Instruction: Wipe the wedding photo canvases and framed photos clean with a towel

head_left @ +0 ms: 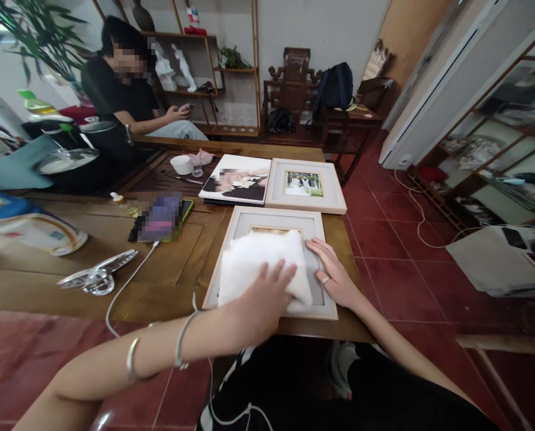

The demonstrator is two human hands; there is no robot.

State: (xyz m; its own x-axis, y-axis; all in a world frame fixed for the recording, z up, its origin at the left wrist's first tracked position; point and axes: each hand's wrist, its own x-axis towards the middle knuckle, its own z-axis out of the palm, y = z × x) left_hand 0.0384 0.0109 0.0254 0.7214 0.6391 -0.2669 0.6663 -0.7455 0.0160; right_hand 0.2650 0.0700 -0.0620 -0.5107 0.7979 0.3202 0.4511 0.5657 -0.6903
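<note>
A pale wooden picture frame (330,310) lies flat near the table's front edge. Spread over much of its middle is a white cloth (244,263), which hides most of the picture underneath. My left hand (267,299) presses on the cloth from above with its fingers apart. At the frame's right side, my right hand (332,275) rests with fingers stretched along the border. Behind this frame stand out two more pieces lying flat: a framed photo (303,184) on the right and a photo panel (238,179) on the left.
To the left on the wooden table (195,233) are a phone (163,216) on a white cable, a metal tool (99,272), a small dropper bottle (123,205) and a blue-white packet (29,224). A white cup (181,164) stands further back. A seated person (121,84) holds a phone beyond the table.
</note>
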